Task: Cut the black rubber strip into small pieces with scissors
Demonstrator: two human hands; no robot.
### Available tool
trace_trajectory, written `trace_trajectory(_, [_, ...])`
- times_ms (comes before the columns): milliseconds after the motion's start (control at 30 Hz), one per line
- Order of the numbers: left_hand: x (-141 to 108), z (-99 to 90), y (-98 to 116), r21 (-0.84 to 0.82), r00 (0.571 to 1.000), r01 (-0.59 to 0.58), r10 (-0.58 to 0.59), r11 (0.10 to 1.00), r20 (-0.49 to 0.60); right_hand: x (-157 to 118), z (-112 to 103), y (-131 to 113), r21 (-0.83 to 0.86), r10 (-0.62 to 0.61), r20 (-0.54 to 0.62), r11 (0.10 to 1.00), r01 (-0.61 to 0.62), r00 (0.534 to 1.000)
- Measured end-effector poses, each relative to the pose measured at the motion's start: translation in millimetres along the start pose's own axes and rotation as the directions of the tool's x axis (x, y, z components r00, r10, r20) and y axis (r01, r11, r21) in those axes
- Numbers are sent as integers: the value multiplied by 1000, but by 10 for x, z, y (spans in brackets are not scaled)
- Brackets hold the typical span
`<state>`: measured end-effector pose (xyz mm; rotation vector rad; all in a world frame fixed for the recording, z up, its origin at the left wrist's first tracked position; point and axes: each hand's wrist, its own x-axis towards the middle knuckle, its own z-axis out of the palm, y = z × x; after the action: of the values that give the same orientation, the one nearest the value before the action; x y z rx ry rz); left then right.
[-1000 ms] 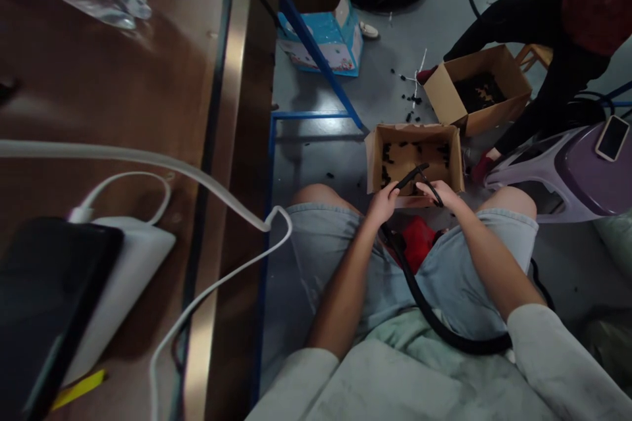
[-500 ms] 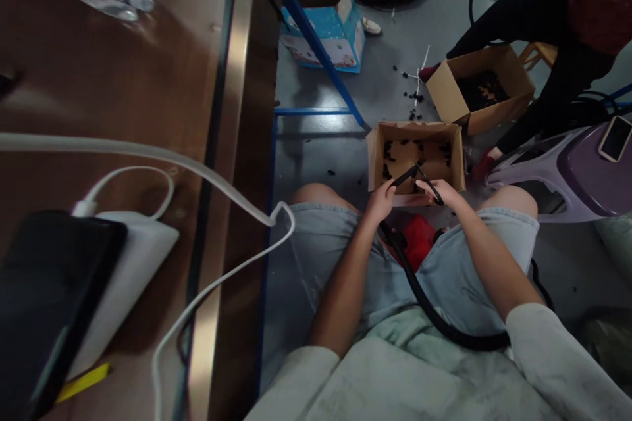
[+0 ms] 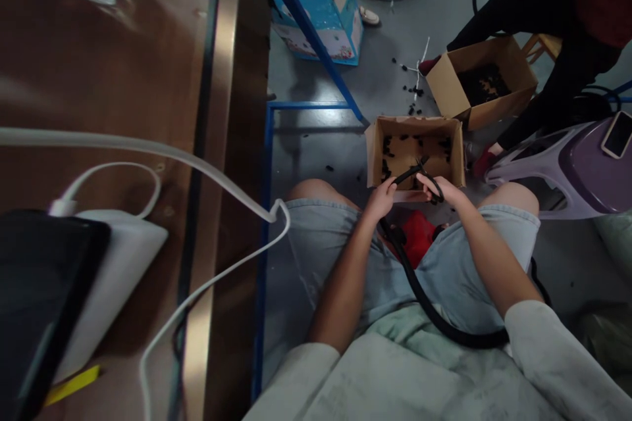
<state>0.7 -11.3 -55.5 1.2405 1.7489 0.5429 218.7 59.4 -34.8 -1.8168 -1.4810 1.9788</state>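
My left hand (image 3: 382, 200) is closed on a long black tube (image 3: 417, 286), whose end sticks out over an open cardboard box (image 3: 415, 195). From that hand the tube runs down across my lap and curves to the right. In my right hand (image 3: 442, 191) are black-handled scissors (image 3: 436, 188), with their blades at the tube's end and looking parted. Small black pieces (image 3: 388, 145) lie scattered inside the box, which stands on the floor between my knees. Something red (image 3: 417, 237) shows just below the box.
A wooden table (image 3: 162, 79) at the left bears a phone (image 3: 44, 276), a white power bank (image 3: 116, 276) and cables. A second box (image 3: 451, 89) stands by a person's legs (image 3: 528, 10). A purple stool (image 3: 587, 164) is at the right, a blue-white box (image 3: 320, 26) at the top.
The scissors' blades have turned slightly and look wider apart at the tube's end. The view has shifted a little, with the table moving left in it.
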Motion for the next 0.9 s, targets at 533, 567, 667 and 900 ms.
trace_trajectory(533, [12,0,-74,47,1000,28,-28,998,1,-6,-95,49,-154,-133,-1,979,131,991])
trace_trajectory(567, [13,-3,-75,54,1000,25,-25,998,4,4,-102,57,-192,-132,-11,973,128,991])
trace_trajectory(667, [15,-13,-77,69,1000,26,-26,997,-2,25,-132,64,-311,-124,-124,947,80,984])
trace_trajectory(900, [17,-45,-57,91,999,36,-36,995,-10,11,-126,64,-557,-257,-213,825,100,943])
